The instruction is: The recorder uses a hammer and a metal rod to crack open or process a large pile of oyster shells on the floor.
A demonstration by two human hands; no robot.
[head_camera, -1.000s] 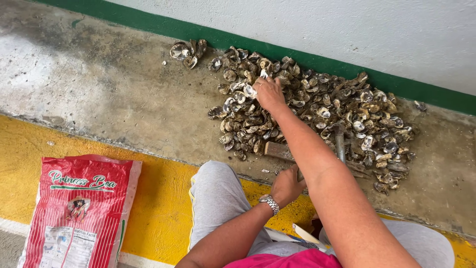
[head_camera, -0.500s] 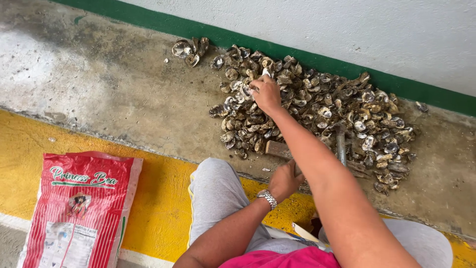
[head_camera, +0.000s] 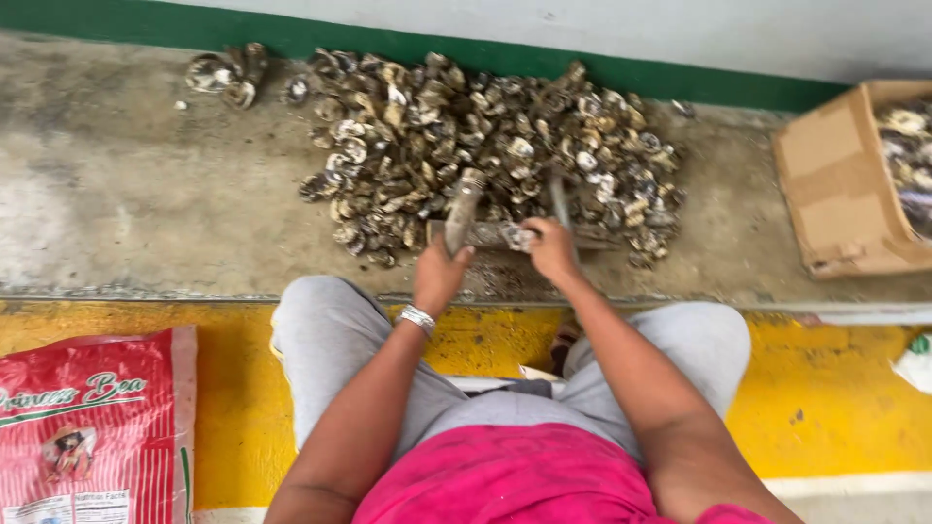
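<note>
A big pile of grey oyster shells lies on the concrete floor against the green-striped wall. In front of it rests a short wooden block. My left hand is closed around the handle of a thick wooden mallet that points up over the block. My right hand presses a single oyster onto the block. A thin metal tool sticks up just behind my right hand. A silver bracelet circles my left wrist.
A cardboard box holding shells stands at the right. A red printed sack lies at the lower left on the yellow painted strip. A few loose shells sit apart at the far left.
My right hand came back from the pile with an oyster and set it on the block. My left hand has lifted the mallet. The view shifted right, revealing the cardboard box.
</note>
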